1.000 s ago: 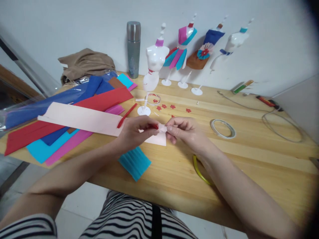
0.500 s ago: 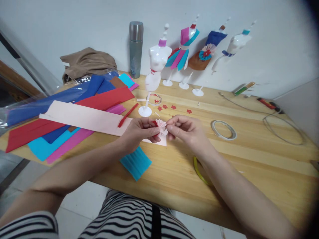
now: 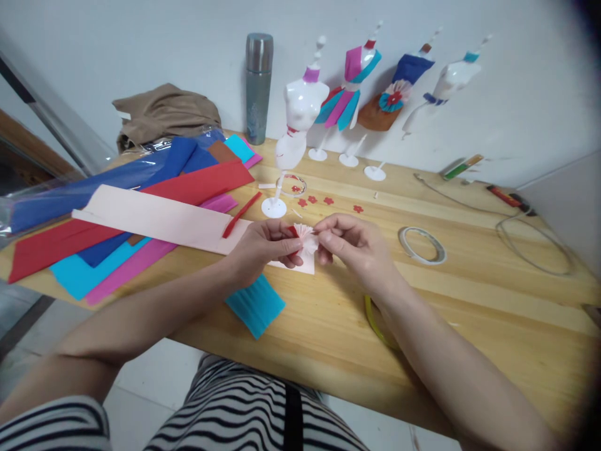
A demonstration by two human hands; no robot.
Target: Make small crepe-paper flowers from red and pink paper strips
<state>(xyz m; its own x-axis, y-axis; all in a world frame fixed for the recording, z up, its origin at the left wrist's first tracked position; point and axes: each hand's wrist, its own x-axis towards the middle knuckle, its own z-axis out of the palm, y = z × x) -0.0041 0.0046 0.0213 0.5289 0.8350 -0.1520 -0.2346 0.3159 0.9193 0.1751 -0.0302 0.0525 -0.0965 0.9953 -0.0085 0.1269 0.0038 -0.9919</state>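
Nearest, teal crinkled paper piece flat on light wooden table, just below left hand. Pleated pale-pink paper rosette sits between hands, above tabletop: left hand pinches its left side, small red paper piece also in those fingers; right hand, thumb and fingertips close together, pinches its right edge. Long pale-pink paper strip runs leftward behind left hand. Farther, small red flower-shaped cutouts, then white mannequin with purple neck band, upright on round base.
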